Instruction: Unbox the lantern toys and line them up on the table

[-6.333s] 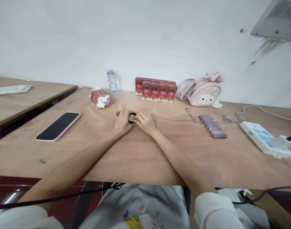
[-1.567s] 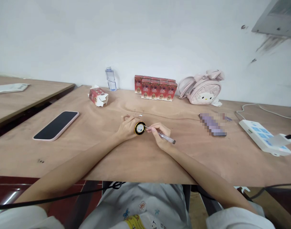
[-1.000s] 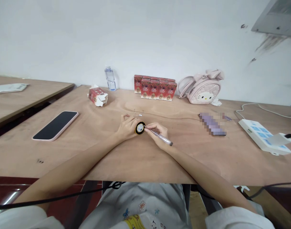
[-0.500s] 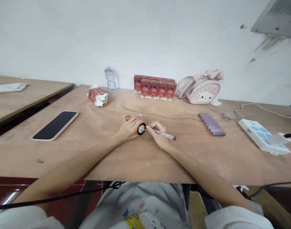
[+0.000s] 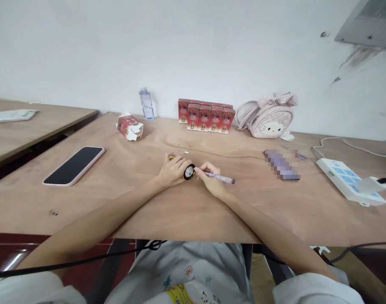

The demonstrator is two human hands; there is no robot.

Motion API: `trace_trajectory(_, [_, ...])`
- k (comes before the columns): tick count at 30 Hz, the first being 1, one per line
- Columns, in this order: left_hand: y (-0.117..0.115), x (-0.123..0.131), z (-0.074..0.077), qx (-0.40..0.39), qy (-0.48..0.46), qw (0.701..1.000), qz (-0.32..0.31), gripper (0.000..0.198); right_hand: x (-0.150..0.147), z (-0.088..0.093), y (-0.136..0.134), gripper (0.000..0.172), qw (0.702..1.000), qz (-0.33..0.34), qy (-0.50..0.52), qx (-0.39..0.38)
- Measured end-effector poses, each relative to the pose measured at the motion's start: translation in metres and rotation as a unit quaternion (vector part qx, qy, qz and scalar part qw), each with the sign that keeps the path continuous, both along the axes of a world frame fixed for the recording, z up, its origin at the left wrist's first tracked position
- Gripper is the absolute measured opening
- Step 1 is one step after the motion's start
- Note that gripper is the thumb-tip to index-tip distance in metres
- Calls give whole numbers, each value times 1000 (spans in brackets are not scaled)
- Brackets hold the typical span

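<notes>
My left hand (image 5: 175,171) is closed around a small gold object, lying on its side just above the table. Its round, black-rimmed base (image 5: 189,172) faces right and shows a pale inside with small dark spots. My right hand (image 5: 211,179) grips a screwdriver (image 5: 223,177) with a clear handle, pointing left at that base. The fingers hide its tip, so I cannot tell whether it touches. Just beyond my hands lies a small white piece with thin wires (image 5: 186,152).
Red boxes (image 5: 208,118) stand in rows by the wall, between a water bottle (image 5: 146,103) and a pink bag (image 5: 270,122). An opened red box (image 5: 129,126) lies left. A phone (image 5: 74,166) is far left; a purple packet (image 5: 281,164) and power strip (image 5: 348,179) are right.
Both hands stay together at the round base, with almost no movement. The whole view has shifted very slightly.
</notes>
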State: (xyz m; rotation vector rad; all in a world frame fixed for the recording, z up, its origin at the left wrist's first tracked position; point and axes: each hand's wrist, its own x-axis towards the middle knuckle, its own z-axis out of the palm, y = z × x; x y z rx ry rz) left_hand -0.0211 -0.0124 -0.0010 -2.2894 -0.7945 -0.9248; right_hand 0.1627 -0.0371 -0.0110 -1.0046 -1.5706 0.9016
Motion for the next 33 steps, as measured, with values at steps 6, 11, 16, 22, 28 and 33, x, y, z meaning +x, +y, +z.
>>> trace_trajectory(6, [0,-1,0,-33,26,999,2,18,0,1,4,36,999,31,28,-16])
trace_trajectory(11, [-1,-1,0,-16,47,999,-3,18,0,6,5,39,997,45,45,-46])
trace_trajectory(16, [-2,0,2,-1,52,999,-1,16,1,6,7,38,995,65,50,-62])
trace_trajectory(22, [-2,0,1,-18,52,998,3,15,3,3,10,37,992,89,61,-73])
trace_trajectory(28, [-3,1,1,-6,59,998,19,16,3,1,13,34,989,96,79,-84])
trace_trajectory(33, [-4,2,3,24,52,998,8,14,3,-1,15,33,988,93,83,-87])
